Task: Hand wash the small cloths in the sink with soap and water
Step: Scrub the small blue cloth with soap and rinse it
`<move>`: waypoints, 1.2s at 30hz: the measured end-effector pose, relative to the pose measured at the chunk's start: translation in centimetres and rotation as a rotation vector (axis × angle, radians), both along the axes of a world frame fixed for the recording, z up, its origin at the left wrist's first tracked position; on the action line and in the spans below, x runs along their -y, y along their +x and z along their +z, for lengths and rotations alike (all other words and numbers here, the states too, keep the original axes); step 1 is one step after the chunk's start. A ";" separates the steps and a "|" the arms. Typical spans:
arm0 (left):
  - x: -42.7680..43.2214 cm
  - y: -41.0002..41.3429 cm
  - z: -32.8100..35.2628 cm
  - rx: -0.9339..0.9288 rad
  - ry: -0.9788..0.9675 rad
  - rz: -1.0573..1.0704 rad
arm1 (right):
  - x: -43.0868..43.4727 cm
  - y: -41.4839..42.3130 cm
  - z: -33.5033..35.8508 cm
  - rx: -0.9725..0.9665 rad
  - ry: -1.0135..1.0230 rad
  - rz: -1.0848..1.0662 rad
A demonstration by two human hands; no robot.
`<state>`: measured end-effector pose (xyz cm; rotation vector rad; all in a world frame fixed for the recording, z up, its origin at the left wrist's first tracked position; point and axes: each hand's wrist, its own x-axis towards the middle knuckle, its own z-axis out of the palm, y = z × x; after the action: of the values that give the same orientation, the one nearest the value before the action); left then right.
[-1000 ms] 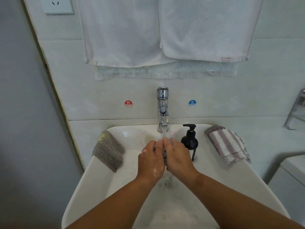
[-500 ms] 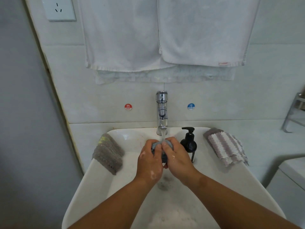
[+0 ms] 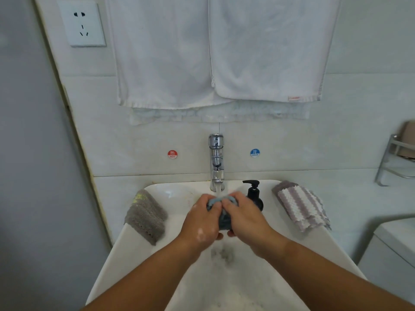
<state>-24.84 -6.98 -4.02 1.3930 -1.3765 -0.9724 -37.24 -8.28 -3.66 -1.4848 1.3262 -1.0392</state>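
Note:
A small blue-grey cloth (image 3: 221, 215) is bunched between both hands over the white sink (image 3: 125, 245). My left hand (image 3: 202, 221) grips its left side and my right hand (image 3: 244, 218) grips its right side, fingers curled round it. Water runs from the chrome tap (image 3: 216, 162) onto the cloth. A black soap pump bottle (image 3: 254, 194) stands just behind my right hand. A grey cloth (image 3: 146, 215) lies on the sink's left rim. A purple-and-white striped cloth (image 3: 299, 205) lies on the right rim. Foam sits in the basin near the drain (image 3: 223, 254).
White towels (image 3: 215, 50) hang on the wall above the tap. A wall socket (image 3: 82, 24) is at upper left. A metal rack (image 3: 395, 160) juts from the right wall. A white fixture (image 3: 395, 250) stands at lower right, and a grey wall closes the left side.
Both hands have kept rubbing the cloth under the running water, and more of the blue-grey cloth shows between the fingers. The camera has tilted up a little.

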 end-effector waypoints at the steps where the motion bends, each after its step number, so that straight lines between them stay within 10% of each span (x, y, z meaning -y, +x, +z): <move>1: -0.1 0.0 1.0 -0.018 -0.049 0.005 | -0.1 0.0 0.7 -0.011 -0.096 -0.024; 10: 2.3 0.3 9.5 0.027 -0.358 0.126 | 2.7 1.1 8.8 0.041 -0.485 -0.052; 36: 2.6 0.7 7.5 0.007 -0.251 0.139 | 3.5 1.5 8.2 -0.126 -0.391 0.033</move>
<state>-24.18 -9.57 3.51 1.2833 -1.3376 -0.6793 -35.69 -11.77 4.51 -1.8811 1.2252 -1.2517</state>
